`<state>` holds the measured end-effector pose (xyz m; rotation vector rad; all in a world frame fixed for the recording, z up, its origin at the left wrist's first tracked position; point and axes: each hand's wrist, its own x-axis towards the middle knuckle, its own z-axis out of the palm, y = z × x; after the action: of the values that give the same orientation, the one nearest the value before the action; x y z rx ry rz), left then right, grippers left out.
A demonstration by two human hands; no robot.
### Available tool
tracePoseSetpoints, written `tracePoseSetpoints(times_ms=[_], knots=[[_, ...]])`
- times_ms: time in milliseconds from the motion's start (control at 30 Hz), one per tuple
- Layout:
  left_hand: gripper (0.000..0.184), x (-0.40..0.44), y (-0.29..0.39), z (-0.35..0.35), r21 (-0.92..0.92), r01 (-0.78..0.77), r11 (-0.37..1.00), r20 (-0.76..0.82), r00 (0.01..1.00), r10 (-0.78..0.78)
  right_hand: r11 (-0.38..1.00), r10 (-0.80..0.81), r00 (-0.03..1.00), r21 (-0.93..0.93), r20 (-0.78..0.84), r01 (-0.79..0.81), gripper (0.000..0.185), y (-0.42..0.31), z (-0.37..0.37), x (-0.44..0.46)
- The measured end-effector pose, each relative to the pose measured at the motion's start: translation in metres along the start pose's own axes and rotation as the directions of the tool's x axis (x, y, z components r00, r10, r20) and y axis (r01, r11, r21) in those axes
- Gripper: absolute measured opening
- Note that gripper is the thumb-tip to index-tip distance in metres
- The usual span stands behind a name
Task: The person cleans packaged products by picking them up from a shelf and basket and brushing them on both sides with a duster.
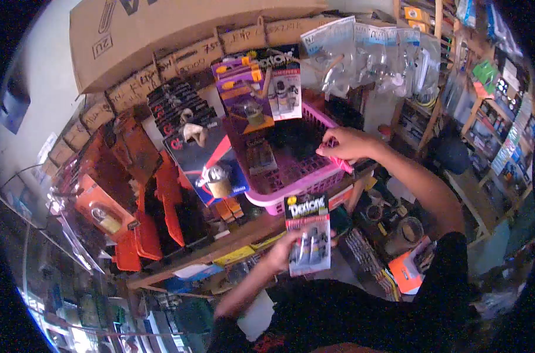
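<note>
My left hand (284, 252) holds a Dextone blister pack (308, 236) upright, in front of the shelf edge. A pink plastic basket (279, 200) sits on the wooden shelf, just beyond the pack. My right hand (350, 145) is at the basket's right side, its fingers closed round a bright pink item (341, 164) that is too small to make out. Inside the basket lies a small dark pack (260, 154). Another Dextone pack (286, 91) and purple-orange packs (241, 91) stand at the basket's back left.
Padlock packs in blue (217, 179) and orange (106, 210) hang or stand along the shelf (220, 254). Behind are a large cardboard box (191, 29) and clear bags (332, 56). Lower right, an orange box (405, 273) lies among goods.
</note>
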<state>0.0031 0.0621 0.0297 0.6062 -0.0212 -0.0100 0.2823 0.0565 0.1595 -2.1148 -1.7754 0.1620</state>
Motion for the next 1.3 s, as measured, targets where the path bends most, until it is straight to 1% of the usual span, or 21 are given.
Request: tracePoseSetpoints(times_ms=[100,133,167,200,267,300,467,533,633,700,767,800,867,900,1000,1033,1067,1133,1167,1233,1300], knots=[[0.062,0.012,0.027,0.004,0.0,0.098,0.995,-0.021,0.995,-0.098,0.991,-0.077,0.991,0.103,-0.114,0.089,0.053,0.027,0.026,0.025],[0.064,0.016,0.031,0.006,0.109,0.057,0.992,-0.062,0.997,-0.05,0.981,-0.096,0.978,0.15,-0.183,0.125,0.057,0.024,0.026,0.027],[0.063,0.02,0.035,0.005,0.162,0.072,0.984,-0.065,0.996,-0.063,0.962,0.047,0.995,0.272,-0.092,-0.021,0.057,0.024,0.022,0.025],[0.063,0.023,0.038,0.004,0.214,0.089,0.973,-0.064,0.995,-0.077,0.935,0.097,0.993,0.347,-0.062,-0.07,0.055,0.016,0.013,0.015],[0.062,0.027,0.042,0.003,0.203,0.134,0.97,-0.068,0.99,-0.122,0.859,0.198,0.98,0.48,0.006,-0.177,0.052,0.001,-0.006,-0.011],[0.061,0.028,0.042,0.001,0.197,0.157,0.968,-0.065,0.987,-0.147,0.813,0.243,0.97,0.55,-0.027,-0.188,0.05,-0.006,-0.01,-0.03],[0.065,0.045,0.029,-0.025,0.11,0.223,0.969,-0.062,0.974,-0.217,0.675,0.207,0.962,0.738,-0.179,-0.008,0.051,-0.008,0.002,-0.129],[0.066,0.053,0.016,-0.032,0.048,0.264,0.963,-0.065,0.963,-0.261,0.612,0.367,0.917,0.783,-0.155,-0.112,0.053,-0.007,0.022,-0.175],[0.073,0.062,0.012,-0.04,0.081,0.289,0.954,-0.067,0.957,-0.284,0.552,0.403,0.901,0.828,-0.162,-0.098,0.06,-0.002,0.063,-0.237],[0.071,0.069,0.013,-0.037,0.017,0.248,0.969,-0.046,0.968,-0.247,0.515,0.415,0.892,0.854,-0.178,-0.07,0.071,0.023,0.112,-0.279],[0.077,0.073,0.012,-0.051,-0.089,0.302,0.949,-0.029,0.952,-0.305,0.301,0.562,0.827,0.929,0.009,-0.215,0.063,0.032,0.16,-0.309],[0.078,0.074,0.014,-0.052,-0.054,0.278,0.959,-0.076,0.957,-0.281,0.14,0.557,0.822,0.962,0.12,-0.235,0.054,0.032,0.184,-0.322],[0.079,0.078,0.019,-0.052,0.011,0.226,0.974,-0.158,0.962,-0.222,-0.049,0.48,0.836,0.96,0.266,-0.277,0.037,0.015,0.223,-0.338],[0.08,0.077,0.023,-0.047,0.007,0.248,0.969,-0.172,0.955,-0.243,0.165,0.49,0.858,0.95,0.154,-0.264,0.028,-0.004,0.236,-0.336],[0.076,0.078,0.023,-0.071,-0.004,0.269,0.963,0.011,0.963,-0.268,0.162,0.555,0.774,0.872,0.306,-0.461,0.026,-0.016,0.29,-0.347],[0.072,0.077,0.023,-0.067,0.056,0.266,0.962,-0.128,0.958,-0.257,0.191,0.591,0.771,0.887,0.238,-0.42,0.027,-0.022,0.298,-0.347],[0.071,0.077,0.024,-0.07,0.104,0.282,0.954,-0.166,0.95,-0.263,0.221,0.621,0.764,0.896,0.174,-0.384,0.03,-0.034,0.304,-0.341],[0.069,0.074,0.026,-0.07,0.192,0.304,0.933,-0.273,0.93,-0.247,0.47,0.607,0.795,0.811,-0.01,-0.349,0.033,-0.04,0.31,-0.338],[0.069,0.072,0.028,-0.066,0.231,0.318,0.92,-0.338,0.912,-0.23,0.661,0.539,0.834,0.673,-0.12,-0.331,0.033,-0.034,0.312,-0.337],[0.067,0.071,0.026,-0.042,0.278,0.337,0.9,-0.453,0.872,-0.187,0.723,0.554,0.814,0.584,-0.172,-0.369,0.032,-0.011,0.332,-0.344],[0.067,0.072,0.021,-0.057,0.281,0.368,0.887,-0.464,0.861,-0.21,0.529,0.703,0.709,0.711,-0.062,-0.463,0.031,0.006,0.347,-0.357]])
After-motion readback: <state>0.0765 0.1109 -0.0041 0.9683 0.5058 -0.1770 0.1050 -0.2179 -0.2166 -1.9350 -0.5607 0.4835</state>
